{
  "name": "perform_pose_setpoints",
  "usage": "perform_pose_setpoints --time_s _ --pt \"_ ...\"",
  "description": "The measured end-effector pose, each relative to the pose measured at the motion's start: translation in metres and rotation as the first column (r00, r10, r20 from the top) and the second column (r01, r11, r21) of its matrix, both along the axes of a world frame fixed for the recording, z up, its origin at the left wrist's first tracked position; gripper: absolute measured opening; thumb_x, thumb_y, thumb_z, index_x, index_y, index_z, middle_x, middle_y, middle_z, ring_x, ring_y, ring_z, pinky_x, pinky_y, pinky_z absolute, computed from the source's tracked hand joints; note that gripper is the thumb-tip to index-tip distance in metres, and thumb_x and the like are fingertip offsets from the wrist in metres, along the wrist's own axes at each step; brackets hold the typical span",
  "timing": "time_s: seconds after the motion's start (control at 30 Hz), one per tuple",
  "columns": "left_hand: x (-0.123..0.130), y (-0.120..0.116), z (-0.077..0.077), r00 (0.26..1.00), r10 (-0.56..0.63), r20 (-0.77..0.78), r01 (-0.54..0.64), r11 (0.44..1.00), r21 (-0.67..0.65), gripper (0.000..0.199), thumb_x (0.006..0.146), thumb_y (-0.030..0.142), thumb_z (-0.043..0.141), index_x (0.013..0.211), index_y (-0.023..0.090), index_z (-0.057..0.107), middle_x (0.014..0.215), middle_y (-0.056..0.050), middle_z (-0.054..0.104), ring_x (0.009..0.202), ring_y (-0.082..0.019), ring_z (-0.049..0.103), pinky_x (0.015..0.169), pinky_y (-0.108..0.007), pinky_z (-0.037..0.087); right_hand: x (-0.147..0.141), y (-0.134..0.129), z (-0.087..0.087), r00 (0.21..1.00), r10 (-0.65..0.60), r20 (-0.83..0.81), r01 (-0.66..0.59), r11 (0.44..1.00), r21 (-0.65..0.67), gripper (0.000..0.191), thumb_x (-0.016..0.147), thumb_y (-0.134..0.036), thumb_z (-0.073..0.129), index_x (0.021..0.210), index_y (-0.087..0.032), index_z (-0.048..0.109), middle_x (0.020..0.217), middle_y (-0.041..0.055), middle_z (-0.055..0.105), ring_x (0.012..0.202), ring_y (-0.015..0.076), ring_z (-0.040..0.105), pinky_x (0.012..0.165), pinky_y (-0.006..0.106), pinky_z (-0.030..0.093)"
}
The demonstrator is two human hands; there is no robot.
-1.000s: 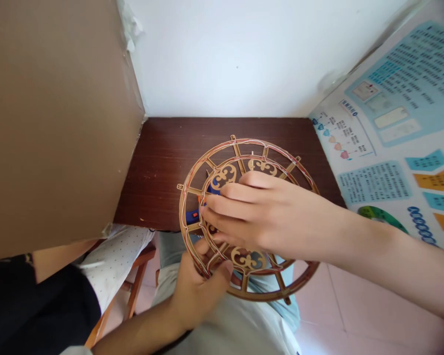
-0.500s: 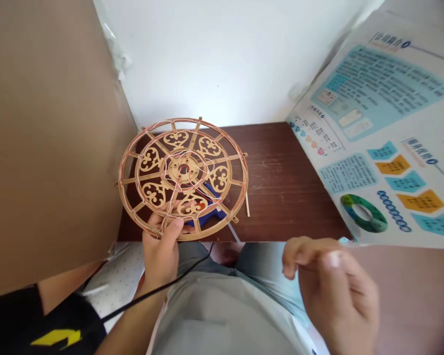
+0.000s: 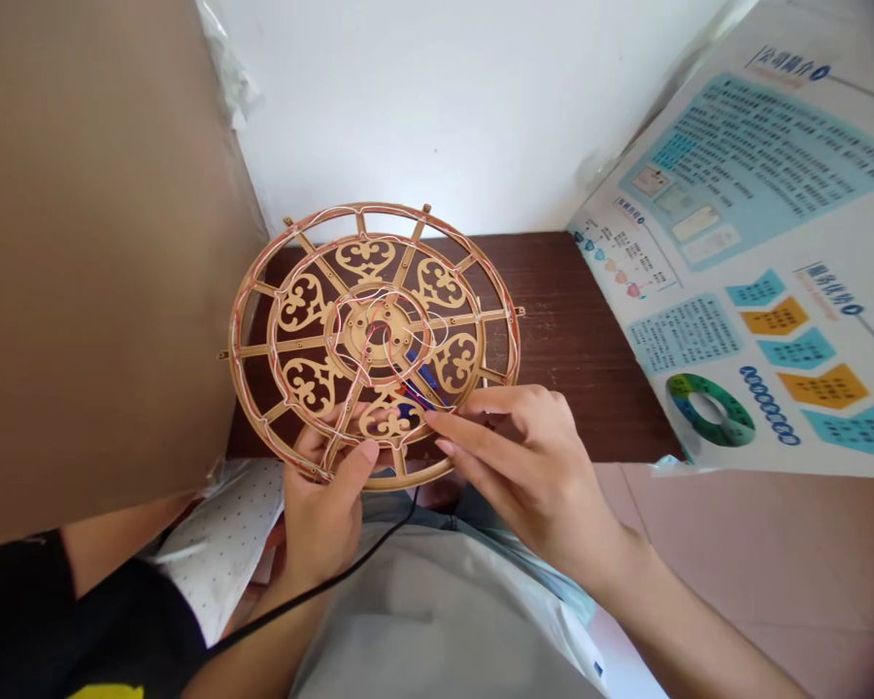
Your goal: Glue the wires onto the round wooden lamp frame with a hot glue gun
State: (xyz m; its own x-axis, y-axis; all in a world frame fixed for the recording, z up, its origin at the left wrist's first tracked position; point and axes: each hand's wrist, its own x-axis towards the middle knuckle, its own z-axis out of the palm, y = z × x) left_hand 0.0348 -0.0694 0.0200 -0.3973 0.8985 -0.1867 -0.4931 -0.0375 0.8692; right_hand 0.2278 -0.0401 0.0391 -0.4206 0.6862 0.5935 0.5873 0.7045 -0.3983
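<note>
Holding the round frame (image 3: 359, 335) above the table (image 3: 589, 369), the left hand (image 3: 327, 510) clamps its near-left edge; the right hand (image 3: 543, 466) — nearer the trailing wires (image 3: 418, 392) — is at the frame's near-right side, what it pinches unclear.

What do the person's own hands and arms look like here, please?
The left hand and right hand wear no gloves, and no rings show. No sleeves show on either forearm; a black cable crosses the left one.
</note>
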Motion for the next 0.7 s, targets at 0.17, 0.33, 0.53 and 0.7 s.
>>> perform_pose_setpoints --time_s 0.17,0.33,0.53,0.7 --pt "0.002 -0.003 0.001 1.0 -0.004 0.0 0.004 1.0 -0.011 0.035 0.069 0.024 0.099 0.099 0.022 0.083 0.093 -0.005 0.084 0.081 -0.024 0.082 0.078 -0.035 0.07 0.005 -0.001 0.005 0.997 0.073 0.0 -0.073 0.997 -0.024 0.023 0.105 -0.008 0.063 0.12 -0.022 0.074 0.109 0.0055 0.071 0.094 0.0192 0.064 0.08 0.037 0.037" --pt "0.004 -0.003 0.0 0.999 -0.032 -0.01 0.031 0.999 -0.041 0.034 0.069 0.025 0.099 0.1 0.022 0.084 0.095 -0.008 0.085 0.085 -0.027 0.082 0.075 -0.037 0.071 0.011 -0.002 0.008 0.99 0.141 0.002 -0.141 0.99 -0.026 0.022 0.107 -0.009 0.059 0.123 -0.017 0.072 0.107 0.0071 0.074 0.094 0.0197 0.065 0.082 0.038 0.037" --pt "0.008 -0.005 0.002 1.0 -0.028 0.002 0.028 0.999 -0.045 0.031 0.069 0.024 0.099 0.096 0.022 0.084 0.096 -0.007 0.085 0.083 -0.025 0.082 0.075 -0.036 0.071 0.015 -0.002 0.01 0.986 0.166 0.004 -0.166 0.986 -0.031 0.022 0.108 -0.008 0.059 0.125 -0.016 0.071 0.11 0.0061 0.078 0.096 0.0181 0.068 0.082 0.037 0.038" --pt "0.009 -0.006 0.002 1.0 -0.027 -0.007 0.027 0.998 -0.056 0.033 0.069 0.025 0.099 0.098 0.021 0.083 0.096 -0.009 0.085 0.084 -0.028 0.083 0.07 -0.034 0.07 0.015 -0.003 0.009 0.985 0.171 0.003 -0.171 0.985 -0.04 0.022 0.107 -0.007 0.06 0.123 -0.017 0.071 0.11 0.0059 0.079 0.094 0.0179 0.069 0.081 0.038 0.037"
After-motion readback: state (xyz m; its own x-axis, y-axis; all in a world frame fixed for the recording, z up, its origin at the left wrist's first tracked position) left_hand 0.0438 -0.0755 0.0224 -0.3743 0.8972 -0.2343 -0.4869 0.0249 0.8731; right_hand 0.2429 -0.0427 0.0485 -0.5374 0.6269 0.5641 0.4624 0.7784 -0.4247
